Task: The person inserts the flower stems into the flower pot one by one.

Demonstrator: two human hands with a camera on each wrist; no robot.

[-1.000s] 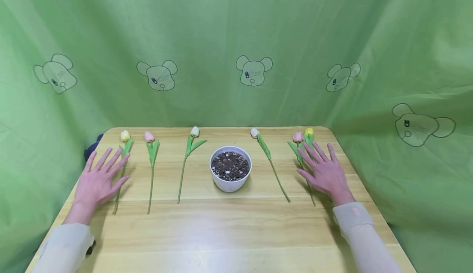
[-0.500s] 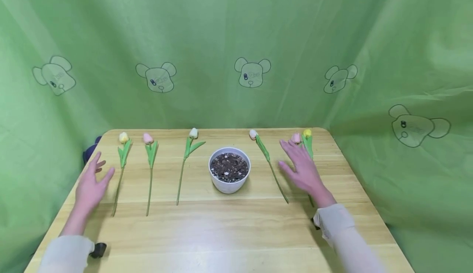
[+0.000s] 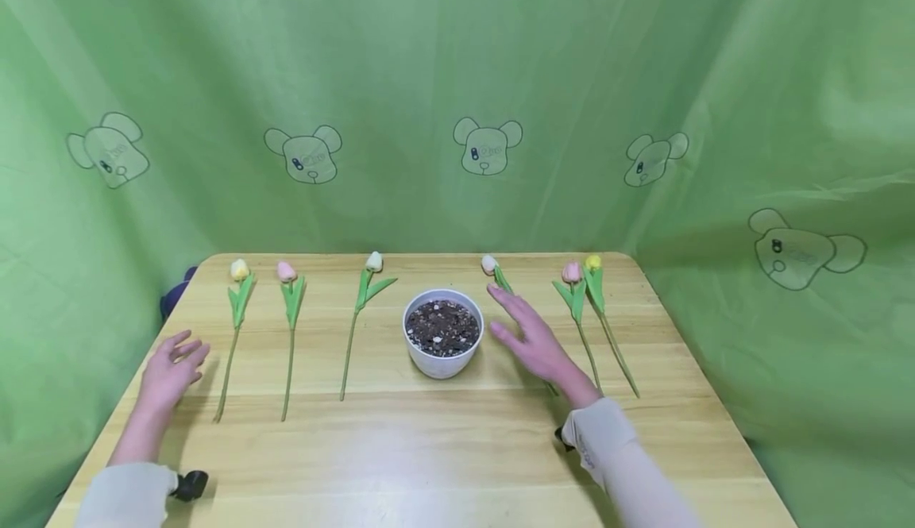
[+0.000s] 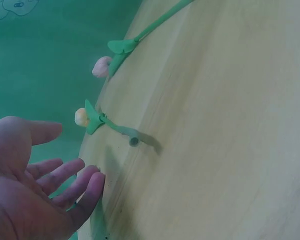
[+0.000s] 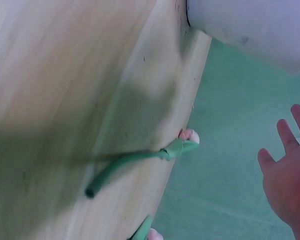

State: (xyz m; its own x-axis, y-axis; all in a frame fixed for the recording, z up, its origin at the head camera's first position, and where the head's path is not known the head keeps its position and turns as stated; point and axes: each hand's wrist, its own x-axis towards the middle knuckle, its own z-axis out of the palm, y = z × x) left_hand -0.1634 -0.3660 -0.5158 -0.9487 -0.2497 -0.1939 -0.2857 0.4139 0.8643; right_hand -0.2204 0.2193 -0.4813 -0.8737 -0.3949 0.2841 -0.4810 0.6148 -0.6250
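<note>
My right hand [image 3: 536, 343] hovers over the stem of a pale pink tulip [image 3: 489, 264], just right of a white pot [image 3: 438, 365] filled with dark soil [image 3: 443, 328]. Its fingers are extended and hold nothing. In the right wrist view the same tulip [image 5: 172, 150] lies on the table, apart from the hand. My left hand [image 3: 170, 371] is above the table's left side, beside a cream-yellow tulip [image 3: 239, 271]. Its fingers are loosely bent, with nothing in them. The left wrist view shows that tulip [image 4: 82, 117] past the fingertips, untouched.
A pink tulip [image 3: 287, 272] and a white tulip [image 3: 374, 262] lie left of the pot. Another pink tulip [image 3: 572, 272] and a yellow tulip [image 3: 593, 263] lie at the right. Green curtain [image 3: 400, 99] surrounds the wooden table [image 3: 400, 464].
My right hand has moved left, from over the two rightmost tulips to beside the pot. The left hand has drawn back slightly, its spread fingers now loosely bent. The flowers lie as before.
</note>
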